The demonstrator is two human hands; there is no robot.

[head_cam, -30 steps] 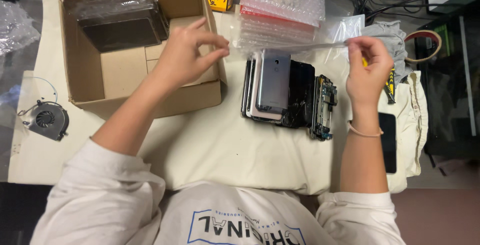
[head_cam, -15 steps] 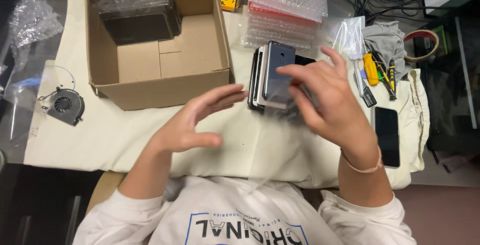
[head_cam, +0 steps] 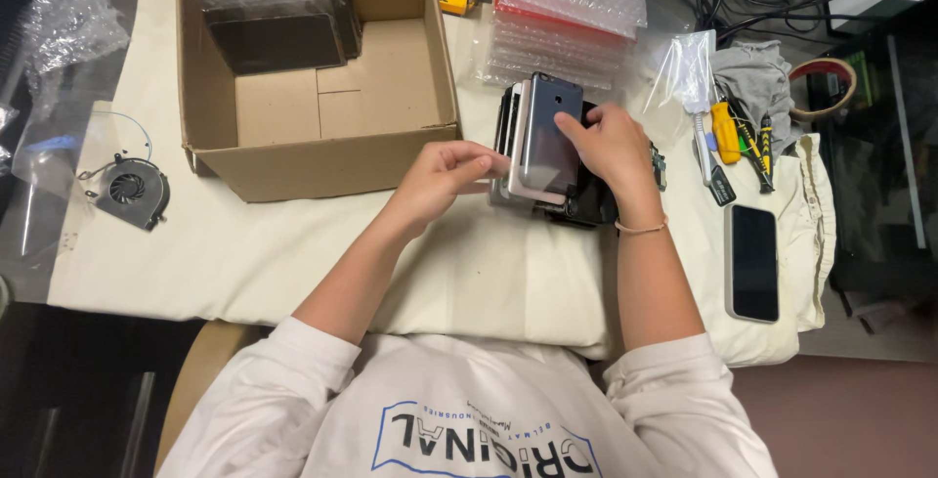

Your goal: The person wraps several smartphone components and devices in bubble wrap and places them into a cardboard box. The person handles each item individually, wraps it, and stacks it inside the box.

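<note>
A stack of phone bodies and back covers (head_cam: 543,146) lies on the cream cloth in the middle of the table. The top piece is a grey phone back (head_cam: 550,136). My right hand (head_cam: 604,143) rests on its right side with the fingers on the grey surface. My left hand (head_cam: 445,177) touches the stack's left edge with its fingertips pinched on a pale piece. Whether either hand has lifted anything I cannot tell.
An open cardboard box (head_cam: 315,151) with dark wrapped items (head_cam: 278,19) stands at the left. Bubble-wrap bags (head_cam: 565,14) lie behind the stack. Screwdrivers (head_cam: 728,131), a clear bag, tape roll (head_cam: 819,87), a black phone (head_cam: 753,261) at right; a small fan (head_cam: 128,190) at left.
My left hand left the box and came down to the stack's left edge. My right hand moved from the tools at right onto the grey phone back.
</note>
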